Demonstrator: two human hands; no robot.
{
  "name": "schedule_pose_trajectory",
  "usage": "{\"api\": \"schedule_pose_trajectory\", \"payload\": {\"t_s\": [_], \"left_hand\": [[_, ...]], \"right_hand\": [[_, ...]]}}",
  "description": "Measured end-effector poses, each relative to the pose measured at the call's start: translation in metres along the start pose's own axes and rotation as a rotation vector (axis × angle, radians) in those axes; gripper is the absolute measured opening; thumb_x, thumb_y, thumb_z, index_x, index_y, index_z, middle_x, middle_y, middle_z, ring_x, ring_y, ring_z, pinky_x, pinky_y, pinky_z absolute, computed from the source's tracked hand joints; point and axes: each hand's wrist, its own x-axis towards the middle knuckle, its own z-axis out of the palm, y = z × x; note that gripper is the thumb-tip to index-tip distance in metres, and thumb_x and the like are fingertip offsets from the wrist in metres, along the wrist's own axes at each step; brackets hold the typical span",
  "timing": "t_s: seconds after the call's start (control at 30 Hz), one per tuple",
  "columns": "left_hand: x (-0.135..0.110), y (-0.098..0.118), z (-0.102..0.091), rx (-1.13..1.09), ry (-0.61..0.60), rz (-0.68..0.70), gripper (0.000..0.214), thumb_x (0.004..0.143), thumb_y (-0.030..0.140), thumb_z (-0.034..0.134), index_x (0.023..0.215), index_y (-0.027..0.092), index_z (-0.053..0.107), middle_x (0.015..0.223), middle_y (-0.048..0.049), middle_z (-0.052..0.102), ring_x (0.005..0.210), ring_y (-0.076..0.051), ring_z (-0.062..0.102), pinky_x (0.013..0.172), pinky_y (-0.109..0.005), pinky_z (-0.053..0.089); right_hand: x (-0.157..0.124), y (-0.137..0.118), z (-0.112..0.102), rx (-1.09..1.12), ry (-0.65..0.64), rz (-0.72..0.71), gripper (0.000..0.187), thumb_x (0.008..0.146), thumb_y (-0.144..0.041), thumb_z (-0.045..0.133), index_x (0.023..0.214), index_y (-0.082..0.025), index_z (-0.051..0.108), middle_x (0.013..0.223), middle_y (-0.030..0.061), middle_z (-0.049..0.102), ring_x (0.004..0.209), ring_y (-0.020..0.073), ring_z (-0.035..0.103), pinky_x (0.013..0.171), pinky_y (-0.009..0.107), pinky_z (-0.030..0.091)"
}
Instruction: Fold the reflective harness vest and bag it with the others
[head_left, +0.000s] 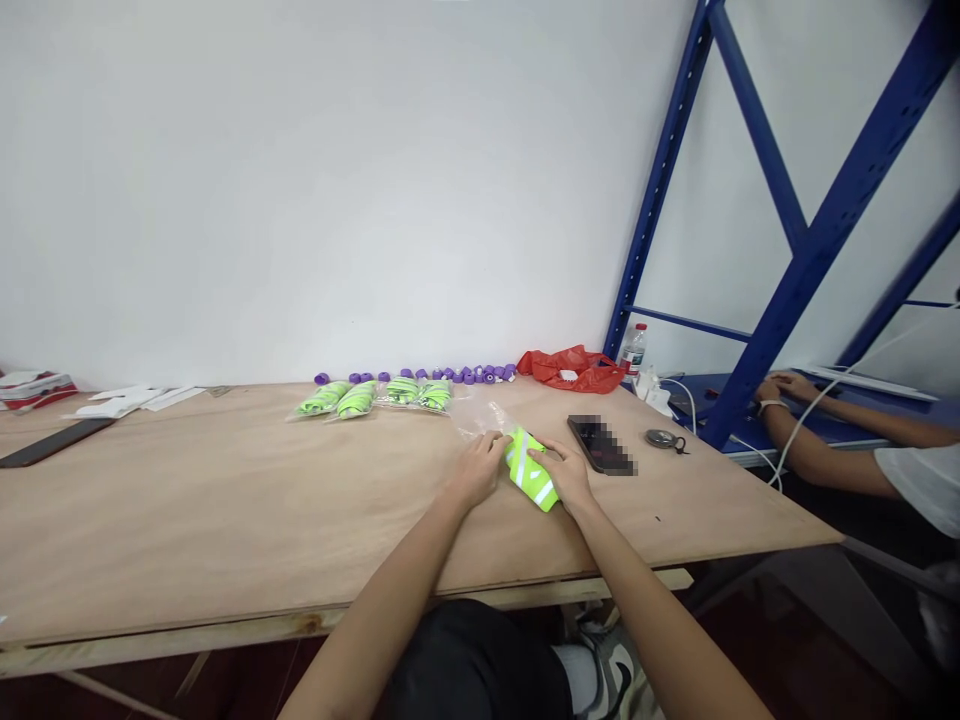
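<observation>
A folded neon yellow-green bundle with pale reflective stripes (531,475), like a rolled reflective vest, lies near the front right of the table. My right hand (566,474) grips its right side, thumb on top. On its left, my left hand (478,470) is closed at the edge of a clear plastic bag (480,412), which spreads out behind the bundle. Whether the bundle's far end is inside the bag's mouth, I cannot tell. Several similar bundles (355,400) sit in clear bags farther back on the left.
Purple rolls (469,376) line the wall, beside a red plastic bag (570,369). A phone (600,445) and a small round metal object with a cord (663,439) lie right of my hands. Blue rack posts (795,270) stand at the right, near another person's arms (832,440).
</observation>
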Motion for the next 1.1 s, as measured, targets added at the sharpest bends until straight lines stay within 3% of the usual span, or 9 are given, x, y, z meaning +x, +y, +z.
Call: {"api": "schedule_pose_trajectory", "payload": {"t_s": [0.23, 0.4, 0.53, 0.7, 0.8, 0.87, 0.97, 1.03, 1.1], "left_hand": [[0.004, 0.006, -0.003, -0.019, 0.058, 0.068, 0.033, 0.095, 0.009, 0.045, 0.125, 0.02, 0.056, 0.121, -0.0121, 0.062, 0.111, -0.027, 0.058, 0.097, -0.042, 0.05], [0.003, 0.011, -0.01, -0.081, 0.077, 0.096, 0.03, 0.094, 0.007, 0.044, 0.117, 0.021, 0.059, 0.112, -0.011, 0.066, 0.105, -0.025, 0.06, 0.092, -0.04, 0.051], [0.003, 0.018, -0.017, -0.162, 0.12, 0.093, 0.028, 0.093, 0.009, 0.047, 0.116, 0.021, 0.057, 0.11, -0.0104, 0.066, 0.104, -0.024, 0.061, 0.092, -0.038, 0.052], [0.005, 0.025, -0.026, -0.405, 0.341, -0.05, 0.027, 0.09, 0.021, 0.055, 0.117, 0.019, 0.056, 0.114, -0.0114, 0.065, 0.105, -0.022, 0.062, 0.089, -0.034, 0.052], [0.003, 0.019, -0.028, -0.368, 0.353, -0.171, 0.016, 0.093, 0.029, 0.049, 0.086, 0.019, 0.058, 0.083, -0.0046, 0.063, 0.079, -0.017, 0.06, 0.071, -0.028, 0.048], [0.0, 0.009, -0.028, -0.334, 0.315, -0.24, 0.036, 0.096, 0.033, 0.045, 0.062, 0.02, 0.046, 0.058, 0.0016, 0.047, 0.056, -0.013, 0.047, 0.055, -0.025, 0.037], [-0.006, -0.006, -0.031, -0.256, 0.278, -0.352, 0.051, 0.095, 0.038, 0.049, 0.05, 0.021, 0.031, 0.047, 0.0051, 0.026, 0.045, -0.01, 0.031, 0.049, -0.026, 0.022], [-0.007, -0.011, -0.034, -0.193, 0.282, -0.402, 0.047, 0.09, 0.042, 0.057, 0.054, 0.021, 0.038, 0.05, 0.0053, 0.033, 0.048, -0.011, 0.035, 0.051, -0.026, 0.023], [-0.005, -0.011, -0.035, -0.133, 0.288, -0.402, 0.034, 0.084, 0.045, 0.067, 0.067, 0.021, 0.051, 0.063, 0.003, 0.051, 0.06, -0.014, 0.047, 0.057, -0.026, 0.031]], "right_hand": [[0.004, 0.006, 0.019, 0.055, -0.018, 0.014, 0.052, 0.051, -0.04, 0.09, 0.096, -0.016, 0.079, 0.095, 0.0104, 0.079, 0.085, 0.028, 0.073, 0.071, 0.036, 0.059], [0.004, 0.004, 0.02, 0.101, -0.015, 0.001, 0.075, 0.049, -0.035, 0.093, 0.12, -0.02, 0.073, 0.107, 0.0085, 0.075, 0.095, 0.0268, 0.072, 0.075, 0.034, 0.059], [0.003, 0.002, 0.018, 0.212, -0.013, 0.06, 0.064, 0.047, -0.03, 0.094, 0.108, -0.018, 0.078, 0.111, 0.0097, 0.076, 0.098, 0.0277, 0.072, 0.079, 0.034, 0.059], [0.005, 0.001, 0.014, 0.293, 0.017, 0.091, 0.058, 0.053, -0.038, 0.092, 0.104, -0.016, 0.079, 0.097, 0.0095, 0.08, 0.086, 0.0284, 0.075, 0.075, 0.037, 0.061], [0.007, 0.002, 0.012, 0.337, 0.049, 0.098, 0.058, 0.053, -0.038, 0.092, 0.105, -0.016, 0.078, 0.099, 0.0097, 0.08, 0.087, 0.0289, 0.076, 0.075, 0.037, 0.062], [0.008, 0.003, 0.011, 0.355, 0.06, 0.106, 0.057, 0.052, -0.037, 0.093, 0.104, -0.016, 0.079, 0.101, 0.0097, 0.08, 0.088, 0.0293, 0.076, 0.076, 0.037, 0.062], [0.009, 0.004, 0.009, 0.374, 0.07, 0.122, 0.056, 0.052, -0.036, 0.093, 0.103, -0.017, 0.079, 0.101, 0.009, 0.08, 0.089, 0.0294, 0.076, 0.077, 0.038, 0.063], [0.01, 0.005, 0.008, 0.383, 0.071, 0.131, 0.057, 0.053, -0.037, 0.092, 0.104, -0.018, 0.078, 0.101, 0.0087, 0.08, 0.09, 0.0302, 0.077, 0.077, 0.038, 0.063], [0.011, 0.006, 0.007, 0.387, 0.066, 0.136, 0.059, 0.053, -0.038, 0.092, 0.106, -0.018, 0.078, 0.101, 0.0088, 0.08, 0.091, 0.031, 0.077, 0.077, 0.039, 0.063]]}}
